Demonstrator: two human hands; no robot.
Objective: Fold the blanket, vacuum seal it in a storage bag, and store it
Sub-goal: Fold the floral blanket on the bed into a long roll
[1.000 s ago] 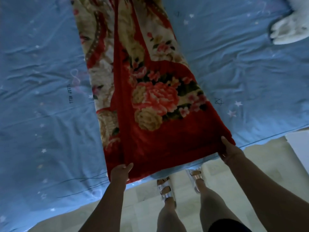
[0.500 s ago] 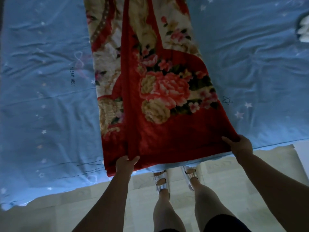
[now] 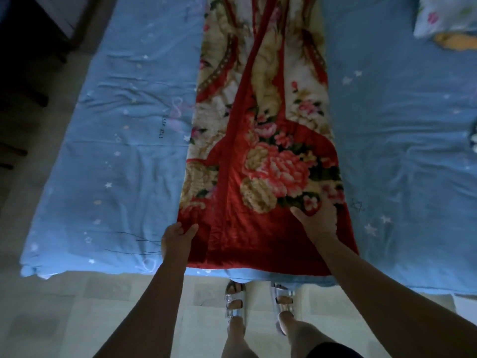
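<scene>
Looking down through the head camera, I see the blanket lying in a long strip on the bed. It runs from the far side to the near edge, right in front of me. It is red with big pink flowers. It is already folded the long way, with one flap over the other.

A moment ago both grips held the two near corners. Now the near end lies down on the bed. The right grip has let go of its corner and moved in and farther up. It rests flat on the red part, just below the big flower, with its thumb spread out. It holds nothing. The left grip has slid up too. It holds the left edge of the blanket, thumb on top.

I think this means the pulling straight is done. The next fold should go the other way, to make the strip shorter. The blanket looks thick and soft, so it may puff up or slip crooked.

A pillow sits far to the right, well apart. I see no storage bag yet, so sealing and storing are still a long way off.
</scene>
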